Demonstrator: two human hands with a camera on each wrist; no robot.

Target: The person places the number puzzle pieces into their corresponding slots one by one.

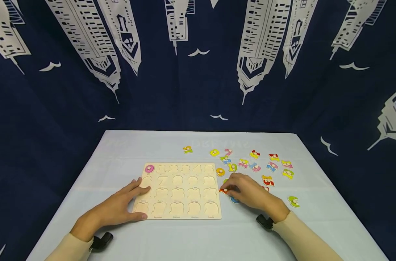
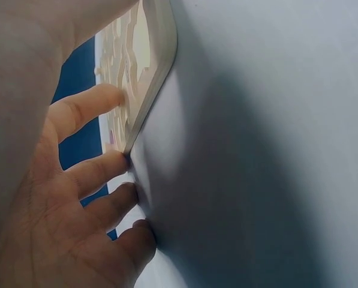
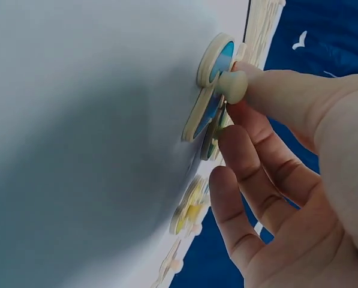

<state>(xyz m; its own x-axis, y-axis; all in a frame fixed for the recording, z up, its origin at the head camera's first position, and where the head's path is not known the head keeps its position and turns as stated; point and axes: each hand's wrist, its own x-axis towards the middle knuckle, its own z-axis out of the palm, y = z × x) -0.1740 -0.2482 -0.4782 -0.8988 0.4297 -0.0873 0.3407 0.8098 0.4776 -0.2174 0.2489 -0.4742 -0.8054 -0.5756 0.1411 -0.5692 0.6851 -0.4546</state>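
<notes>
A pale wooden number-puzzle board (image 1: 171, 219) with rows of shaped recesses lies on the table. My left hand (image 1: 121, 204), fingers spread, rests along its left edge; in the left wrist view the fingertips (image 2: 116, 96) touch the board's rim (image 2: 158, 75). A round pink piece (image 1: 149, 168) sits in the top left recess. Just off the board's right edge, my right hand (image 1: 246, 190) pinches a red number piece (image 1: 223, 191) between thumb and index finger; its knob is hidden. Close under that hand lies a blue number piece (image 3: 202, 114) with a pale knob (image 3: 232, 87).
Several colourful knobbed number pieces lie scattered right of and behind the board, among them a yellow one (image 1: 214, 152), an orange one (image 1: 220, 172) and a green one (image 1: 294, 201). The table (image 1: 184, 239) has a white cover. Behind it hangs a dark blue printed cloth (image 1: 178, 94).
</notes>
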